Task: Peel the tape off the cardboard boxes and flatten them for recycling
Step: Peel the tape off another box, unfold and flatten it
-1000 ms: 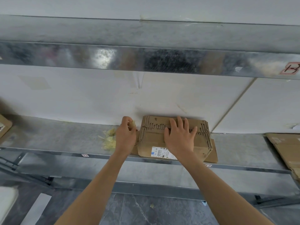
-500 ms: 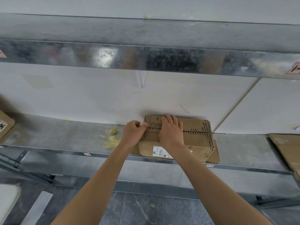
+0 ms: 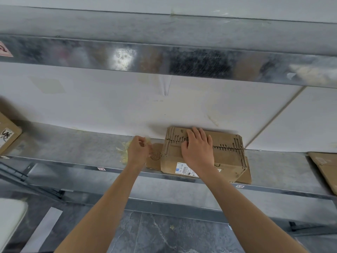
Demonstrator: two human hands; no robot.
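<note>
A small brown cardboard box (image 3: 226, 157) with a white label stands on the metal shelf (image 3: 82, 148), against the white wall. Its top seam is torn and ragged. My right hand (image 3: 197, 148) lies on the left part of the box top, its fingers over the seam. My left hand (image 3: 137, 152) is just left of the box, fingers curled, pinching a blurred strip of clear tape (image 3: 148, 143). A crumpled pile of yellowish tape (image 3: 125, 154) lies on the shelf beside that hand. A flat piece of cardboard (image 3: 155, 158) sticks out from under the box.
A second cardboard box (image 3: 7, 137) sits at the shelf's left end, and flattened cardboard (image 3: 326, 168) lies at the right end. An upper metal shelf beam (image 3: 164, 57) runs overhead. Below the shelf edge are a lower rail and dark stone floor (image 3: 164, 234).
My left hand went from the tape pile to the box's left edge, then drew back left with tape. My right hand slid left along the box top.
</note>
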